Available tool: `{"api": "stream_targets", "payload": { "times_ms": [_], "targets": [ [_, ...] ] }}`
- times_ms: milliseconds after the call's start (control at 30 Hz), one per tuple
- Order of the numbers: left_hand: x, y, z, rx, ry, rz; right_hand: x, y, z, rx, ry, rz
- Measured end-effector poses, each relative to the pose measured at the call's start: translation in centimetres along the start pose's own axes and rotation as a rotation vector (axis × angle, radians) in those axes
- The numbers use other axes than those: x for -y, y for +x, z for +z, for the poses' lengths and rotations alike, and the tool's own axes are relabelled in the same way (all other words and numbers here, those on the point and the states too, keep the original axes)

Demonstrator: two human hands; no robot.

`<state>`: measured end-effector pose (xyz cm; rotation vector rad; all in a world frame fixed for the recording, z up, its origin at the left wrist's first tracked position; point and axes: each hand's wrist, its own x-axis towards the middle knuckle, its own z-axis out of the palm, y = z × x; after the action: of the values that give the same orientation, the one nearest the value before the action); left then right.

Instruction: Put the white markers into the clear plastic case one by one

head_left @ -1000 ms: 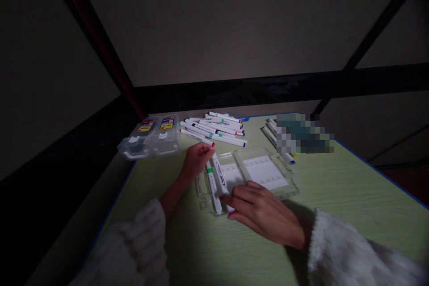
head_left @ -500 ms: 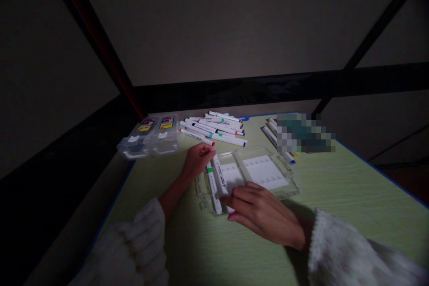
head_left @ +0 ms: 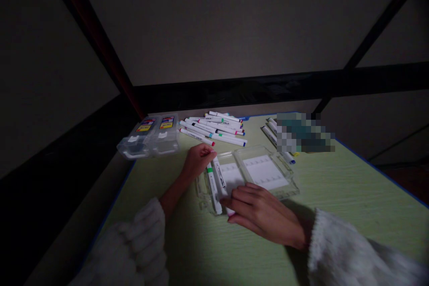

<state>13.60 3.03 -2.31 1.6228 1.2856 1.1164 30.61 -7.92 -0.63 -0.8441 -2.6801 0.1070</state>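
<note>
A clear plastic marker case [head_left: 238, 156] lies opened out flat on the table, with white inserts in its two halves. Along its left side rests a white marker with a green band [head_left: 214, 191]. Beside that one is a second white marker [head_left: 219, 173] with dark lettering and a pink end. My left hand [head_left: 200, 159] pinches the far end of this second marker. At its near end, my right hand [head_left: 263, 214] has thumb and index finger closed on the marker, the other fingers curled over the case. My right fingers hide part of the case.
Behind the case lies a loose pile of white markers [head_left: 217, 127] with coloured ends. Two closed clear cases [head_left: 166, 136] with yellow labels stand at the back left. More markers [head_left: 269, 134] lie at the right beside a blurred-out patch. A wall rises behind the table [head_left: 338, 187].
Almost nothing differs. The lettered marker has turned or shifted very slightly between my hands, which stay in place.
</note>
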Motion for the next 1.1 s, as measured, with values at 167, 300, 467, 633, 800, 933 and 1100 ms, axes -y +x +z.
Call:
{"api": "stream_targets", "payload": {
  "times_ms": [167,300,467,633,800,933,1100],
  "targets": [
    [0.26,0.05,-0.05,0.004,0.021,0.015,0.02,-0.03,-0.13,-0.005,0.014,0.002],
    [0.35,0.07,-0.09,0.007,0.021,0.02,-0.02,0.04,-0.07,-0.003,0.038,0.015],
    [0.08,0.01,-0.16,0.0,0.006,0.033,-0.05,0.17,-0.16,0.007,0.079,0.014],
    [-0.12,-0.07,-0.2,-0.005,0.008,0.03,-0.07,0.19,-0.1,-0.02,0.082,0.001],
    [-0.02,-0.06,-0.17,0.001,0.02,0.031,-0.05,0.16,0.09,-0.049,0.098,-0.012],
    [0.09,-0.03,-0.17,0.007,0.003,0.032,-0.1,0.19,0.16,-0.041,0.121,-0.017],
    [0.36,0.03,-0.23,0.011,-0.015,0.027,-0.11,0.18,0.25,-0.048,0.121,-0.003]
  ]
}}
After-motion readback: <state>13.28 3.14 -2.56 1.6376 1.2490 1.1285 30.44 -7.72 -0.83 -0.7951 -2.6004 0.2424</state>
